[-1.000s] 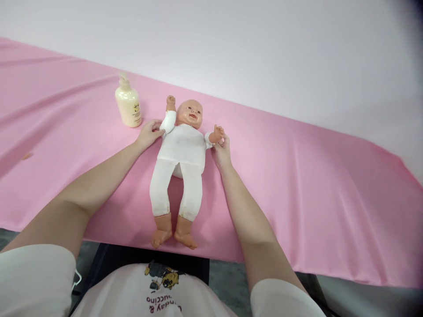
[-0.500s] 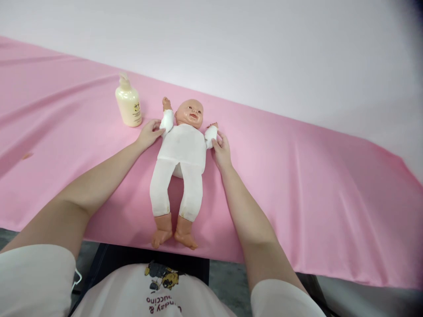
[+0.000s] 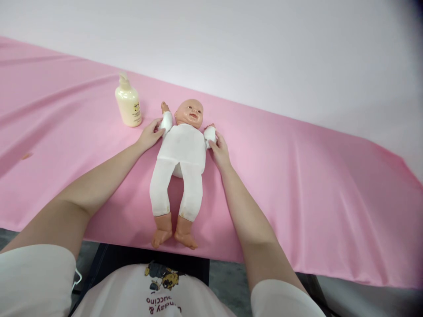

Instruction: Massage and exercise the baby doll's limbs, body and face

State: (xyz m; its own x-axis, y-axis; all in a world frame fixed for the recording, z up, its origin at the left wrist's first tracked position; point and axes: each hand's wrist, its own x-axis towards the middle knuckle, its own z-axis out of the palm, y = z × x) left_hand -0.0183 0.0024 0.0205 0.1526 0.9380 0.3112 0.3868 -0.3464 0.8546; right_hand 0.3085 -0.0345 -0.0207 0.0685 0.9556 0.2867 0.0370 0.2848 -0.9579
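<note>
A baby doll [image 3: 181, 152] lies face up near the front edge of a table draped in pink cloth [image 3: 313, 176], its feet toward the person; over the last second its raised arms have been folded in from outspread to tucked against the shoulders, so the work now sits at the doll's arms; the left hand [image 3: 149, 135] pinches the doll's white sleeve at one shoulder, fingers closed on the fabric; the right hand [image 3: 220, 147] presses the other sleeve inward, fingers curled around it; the doll has a hard, glossy plastic head and feet and a soft, stuffed cloth body in a white suit; a cream pump bottle [image 3: 128, 104], smooth and rounded, stands upright just beyond the left hand; the cloth is thin, satiny and lightly creased
</note>
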